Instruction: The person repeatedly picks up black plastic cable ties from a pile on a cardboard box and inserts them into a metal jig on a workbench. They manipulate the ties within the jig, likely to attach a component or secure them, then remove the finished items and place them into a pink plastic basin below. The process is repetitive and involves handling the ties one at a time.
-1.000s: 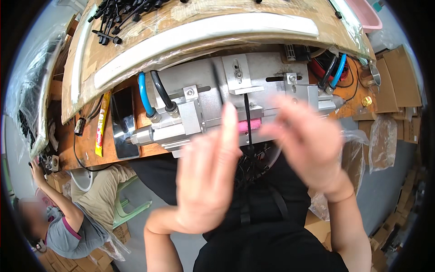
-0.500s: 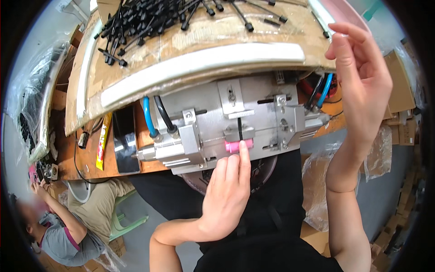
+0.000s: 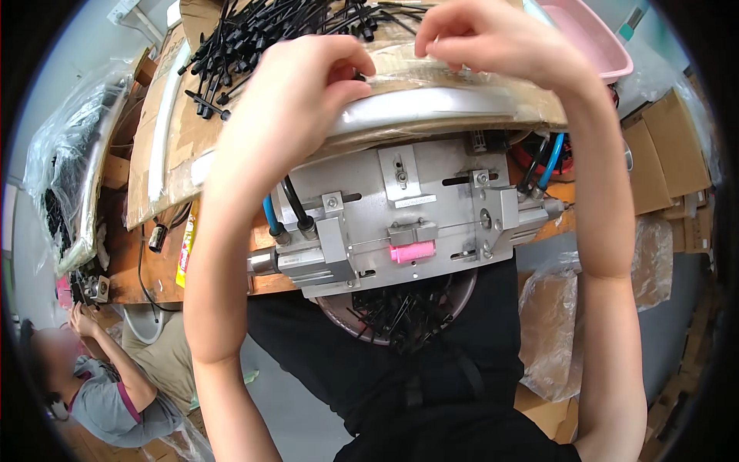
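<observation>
1. Head view, hands: both hands are raised to the far side of the bench. The left hand (image 3: 289, 100) is curled, with thumb and fingertips drawn close at the edge of a clear, crinkled plastic film (image 3: 431, 69); whether anything is gripped there cannot be told. The right hand (image 3: 493, 38) is bent downward, its fingertips (image 3: 431, 48) pinched together on the same film.
2. Head view, the thing worked on: the film is laid over a long, pale curved moulding (image 3: 431, 104) on a brown cardboard sheet (image 3: 165, 154). A heap of black plastic stemmed clips (image 3: 269, 31) is spread at the far left, just beside the left hand.
3. Head view, near side: a grey metal clamping fixture (image 3: 431, 196) carrying a small pink block (image 3: 412, 252) is set below the moulding. Blue and black hoses (image 3: 281, 212) are plugged into its left end. A round bowl of black clips (image 3: 400, 312) sits nearest the body.
4. Judgement: the film appears to be in the course of being picked at. A firmer hold would call for the left fingers to close on it fully.
</observation>
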`<state>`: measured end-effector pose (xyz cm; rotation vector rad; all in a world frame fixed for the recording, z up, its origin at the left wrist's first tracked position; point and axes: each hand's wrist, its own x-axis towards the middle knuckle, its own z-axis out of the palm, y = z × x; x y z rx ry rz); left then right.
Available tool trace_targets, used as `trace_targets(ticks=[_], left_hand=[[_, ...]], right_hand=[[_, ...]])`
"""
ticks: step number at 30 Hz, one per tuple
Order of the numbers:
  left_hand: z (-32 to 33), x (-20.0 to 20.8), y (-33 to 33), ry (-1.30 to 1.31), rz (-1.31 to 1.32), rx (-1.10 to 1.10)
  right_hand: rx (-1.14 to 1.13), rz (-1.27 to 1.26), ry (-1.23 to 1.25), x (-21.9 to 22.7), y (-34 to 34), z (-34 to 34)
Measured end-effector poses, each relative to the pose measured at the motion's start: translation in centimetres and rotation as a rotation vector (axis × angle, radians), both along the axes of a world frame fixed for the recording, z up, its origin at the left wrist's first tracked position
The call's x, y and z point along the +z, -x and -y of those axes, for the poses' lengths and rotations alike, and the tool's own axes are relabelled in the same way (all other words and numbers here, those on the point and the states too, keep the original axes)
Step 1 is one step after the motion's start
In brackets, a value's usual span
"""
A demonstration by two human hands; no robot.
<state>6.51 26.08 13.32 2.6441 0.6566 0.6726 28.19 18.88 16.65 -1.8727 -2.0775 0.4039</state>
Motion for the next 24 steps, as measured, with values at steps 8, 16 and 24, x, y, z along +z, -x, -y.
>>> trace_targets(ticks=[8,16,24], left_hand=[[7.1,-2.1,5.6,0.327,0.230,0.086],[19.7,-11.8,4.6,-0.110,-0.160,0.130],[19.1,-11.4,3.1,-0.138,-0.224,0.132]], right_hand=[[0.046,-1.123,-0.427,0.1,-3.8,1.1],[0.004,-1.124,-0.617,-4.1,-0.1,9.5],[-0.101,-0.659,-0.766,-7.3,4.1,14.9]])
